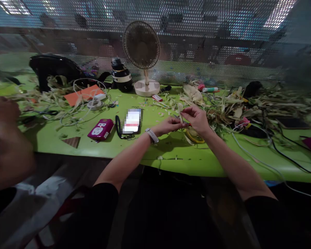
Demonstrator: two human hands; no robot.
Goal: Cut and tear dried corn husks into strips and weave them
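Both hands meet above the green table, at the edge of a heap of dried plant leaves. My right hand (197, 119) is closed, pinching a pale strip of dried husk (180, 110) that stands up from the fingertips. Close against it, my left hand (169, 125), with a light watch band on the wrist, has its fingers pressed together. A small dark and red thing shows between the two hands, too small to name. Just under my right hand lies a yellow ring-shaped object (197, 139), partly covered by the hand and pale scraps.
A phone (132, 121) and a purple power socket box (101, 130) lie to the left. Behind stand a fan (146, 88) and a black bottle (121, 79). Leaf heaps (269, 105) and cables spread right. Another person's arm (7, 138) is at far left.
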